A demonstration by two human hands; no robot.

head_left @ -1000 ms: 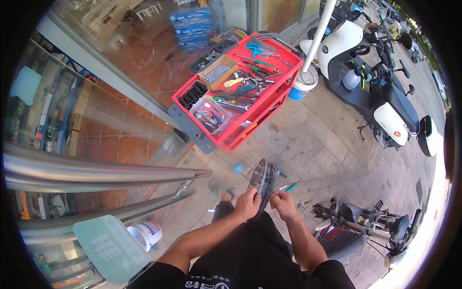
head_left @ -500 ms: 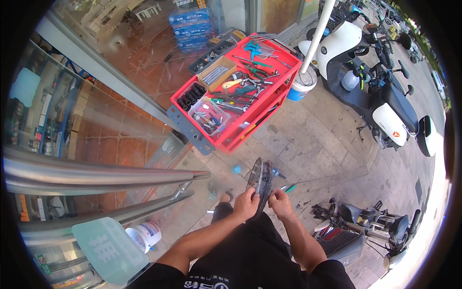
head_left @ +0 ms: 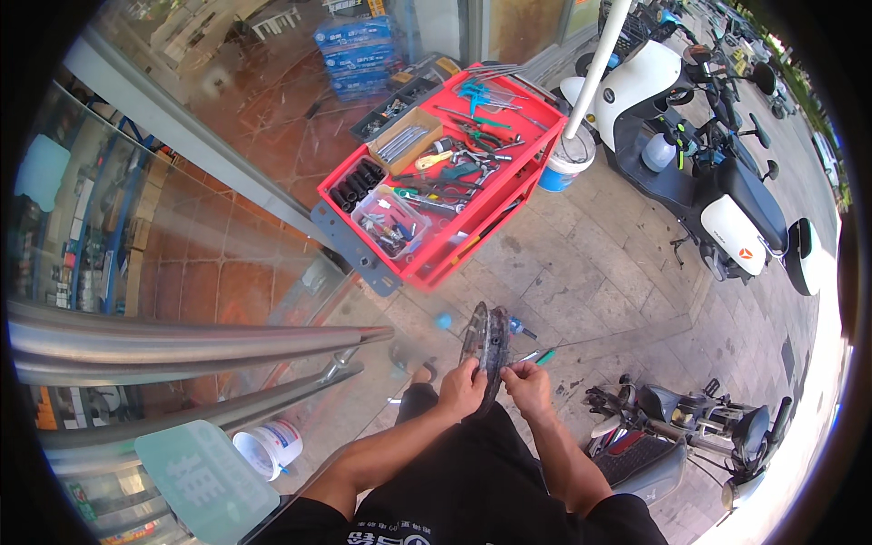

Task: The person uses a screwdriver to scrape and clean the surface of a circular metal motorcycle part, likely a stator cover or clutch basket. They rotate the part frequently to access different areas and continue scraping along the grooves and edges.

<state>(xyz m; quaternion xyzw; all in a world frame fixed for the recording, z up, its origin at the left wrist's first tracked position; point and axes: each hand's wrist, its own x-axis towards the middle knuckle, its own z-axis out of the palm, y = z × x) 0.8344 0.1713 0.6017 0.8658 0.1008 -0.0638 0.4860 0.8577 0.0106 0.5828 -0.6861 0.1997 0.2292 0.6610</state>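
In front of my body stands a dark, dusty wheel with a black tyre (head_left: 495, 338), seen nearly edge-on and upright. My left hand (head_left: 462, 391) is closed on its near left side, thumb along the rim. On the near right edge of the tyre, my right hand (head_left: 529, 389) has its fingers pinched together; whether something small is between them is hidden. Just beyond the right hand, a green-handled tool (head_left: 546, 357) lies on the paving. A blue tool (head_left: 517, 325) shows partly behind the wheel.
A red tool cart (head_left: 436, 254) with pliers, wrenches and sockets stands ahead. Steel door handles (head_left: 200, 352) cross the left side. A white bucket (head_left: 270, 450) sits lower left, another bucket (head_left: 569, 163) holds a pole. Parked scooters (head_left: 740, 213) line the right.
My right hand has shifted slightly left, closer against the tyre. The wheel has turned a little and shows more of its left face. My left hand keeps its hold.
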